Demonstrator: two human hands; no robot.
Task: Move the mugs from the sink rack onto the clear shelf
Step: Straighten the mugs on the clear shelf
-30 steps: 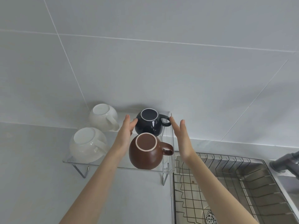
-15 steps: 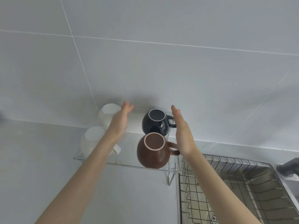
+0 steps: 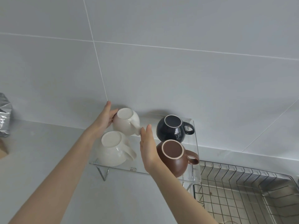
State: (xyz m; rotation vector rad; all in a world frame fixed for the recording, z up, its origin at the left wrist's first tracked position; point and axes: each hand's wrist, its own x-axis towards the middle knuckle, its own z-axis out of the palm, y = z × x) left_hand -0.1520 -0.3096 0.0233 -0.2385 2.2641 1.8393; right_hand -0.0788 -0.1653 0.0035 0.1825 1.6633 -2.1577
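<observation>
Four mugs stand upside down on the clear shelf (image 3: 123, 169) against the tiled wall. A far white mug (image 3: 127, 122) and a near white mug (image 3: 111, 148) fill the left half. A dark blue mug (image 3: 172, 128) and a brown mug (image 3: 174, 157) fill the right half, handles pointing right. My left hand (image 3: 103, 120) cups the left side of the far white mug, thumb against it. My right hand (image 3: 148, 147) is flat between the two pairs, fingertips at that mug's handle. The wire sink rack (image 3: 242, 183) at lower right holds no mug in the part I see.
A crinkled silver bag (image 3: 4, 115) stands on the grey counter at the far left edge. The shelf rests on small metal legs (image 3: 103, 173), and its right end wall sits right beside the sink rack.
Both hands have left the dark blue mug and moved left to flank the far white mug. The view has shifted left, bringing the silver bag in.
</observation>
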